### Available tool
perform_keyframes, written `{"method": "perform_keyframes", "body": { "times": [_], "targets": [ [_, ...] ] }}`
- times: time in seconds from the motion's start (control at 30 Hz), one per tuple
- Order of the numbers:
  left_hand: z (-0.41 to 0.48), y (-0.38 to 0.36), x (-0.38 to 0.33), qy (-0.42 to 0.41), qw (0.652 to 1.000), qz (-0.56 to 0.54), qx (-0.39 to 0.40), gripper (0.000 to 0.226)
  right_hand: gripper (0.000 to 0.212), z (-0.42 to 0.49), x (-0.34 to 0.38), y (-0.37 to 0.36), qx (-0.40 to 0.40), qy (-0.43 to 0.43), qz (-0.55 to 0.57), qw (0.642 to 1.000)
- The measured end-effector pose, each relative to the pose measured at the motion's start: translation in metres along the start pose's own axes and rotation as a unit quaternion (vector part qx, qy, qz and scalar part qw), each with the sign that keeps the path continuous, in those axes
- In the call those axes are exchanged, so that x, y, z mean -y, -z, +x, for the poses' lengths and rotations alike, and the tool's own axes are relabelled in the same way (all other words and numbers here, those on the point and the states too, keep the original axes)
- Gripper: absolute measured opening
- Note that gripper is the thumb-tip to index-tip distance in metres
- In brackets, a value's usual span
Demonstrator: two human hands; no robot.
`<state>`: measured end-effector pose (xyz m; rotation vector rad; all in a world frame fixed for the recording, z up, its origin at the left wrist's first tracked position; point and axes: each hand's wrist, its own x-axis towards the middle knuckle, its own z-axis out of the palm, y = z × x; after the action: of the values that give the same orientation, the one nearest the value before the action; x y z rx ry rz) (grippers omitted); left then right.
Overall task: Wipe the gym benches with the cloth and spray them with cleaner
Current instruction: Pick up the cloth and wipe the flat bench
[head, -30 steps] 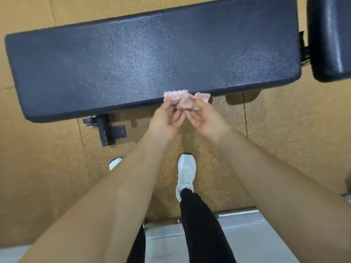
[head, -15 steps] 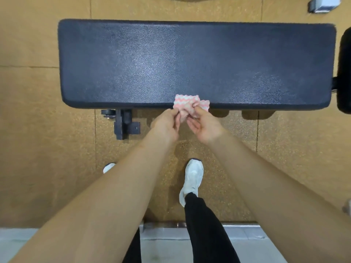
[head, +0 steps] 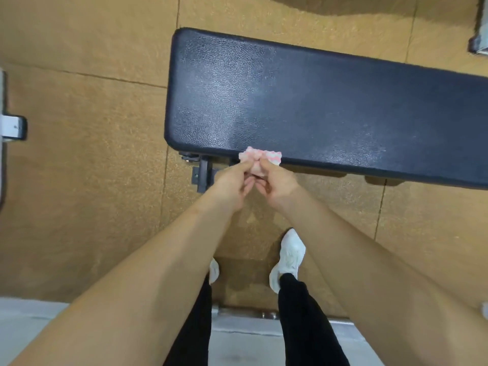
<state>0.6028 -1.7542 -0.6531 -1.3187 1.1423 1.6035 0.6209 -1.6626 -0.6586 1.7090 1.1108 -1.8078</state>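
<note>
A long black padded gym bench (head: pixel 317 107) lies across the brown floor in front of me. A small pink and white cloth (head: pixel 260 156) is bunched at the bench's near edge, toward its left end. My left hand (head: pixel 232 183) and my right hand (head: pixel 277 182) meet just below that edge, and both pinch the cloth between fingers and thumb. The lower part of the cloth is hidden between my fingers. No spray bottle is in view.
A black metal bench foot (head: pixel 202 173) sticks out under the left end. My white shoes (head: pixel 289 257) stand on the brown rubber floor (head: pixel 92 180). A metal threshold strip (head: pixel 264 314) and pale tiles lie behind my feet. White equipment parts sit at the left edge (head: pixel 13 128).
My view has shifted, so the bench now sits further right and tilted. Both hands still hold the cloth at the bench's near edge, with fingers drawn closer together.
</note>
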Motion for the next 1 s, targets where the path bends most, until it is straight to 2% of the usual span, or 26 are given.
{"method": "perform_keyframes", "body": {
  "times": [0.17,0.37,0.47,0.57,0.63,0.77,0.87,1.0],
  "targets": [
    [0.018,0.053,-0.034,-0.011,0.998,-0.054,-0.041,0.018,0.031,-0.013,-0.017,-0.063,0.013,-0.027,-0.005,1.000],
    [0.022,0.114,-0.069,-0.036,0.994,-0.108,0.005,0.011,0.032,-0.032,-0.039,-0.119,0.045,-0.047,0.019,0.998],
    [0.022,0.136,-0.090,-0.051,0.993,-0.102,-0.025,0.024,0.029,-0.038,-0.046,-0.137,0.038,-0.042,0.006,0.998],
    [0.021,0.146,-0.116,-0.068,0.992,-0.089,-0.051,0.018,0.017,-0.045,-0.052,-0.155,0.024,-0.024,0.002,0.999],
    [0.020,0.147,-0.134,-0.086,0.992,-0.077,-0.059,0.004,0.006,-0.052,-0.051,-0.168,0.028,0.002,-0.013,1.000],
    [0.014,0.134,-0.174,-0.112,0.993,-0.037,-0.031,0.005,0.014,-0.055,-0.033,-0.190,0.002,0.118,-0.081,0.990],
    [0.014,0.117,-0.198,-0.124,0.992,0.011,-0.009,0.014,0.015,-0.046,-0.005,-0.203,-0.043,0.214,-0.161,0.963],
    [0.020,0.098,-0.219,-0.144,0.985,0.095,-0.008,0.019,0.022,-0.029,0.032,-0.216,-0.075,0.273,-0.257,0.924]
  ]
}}
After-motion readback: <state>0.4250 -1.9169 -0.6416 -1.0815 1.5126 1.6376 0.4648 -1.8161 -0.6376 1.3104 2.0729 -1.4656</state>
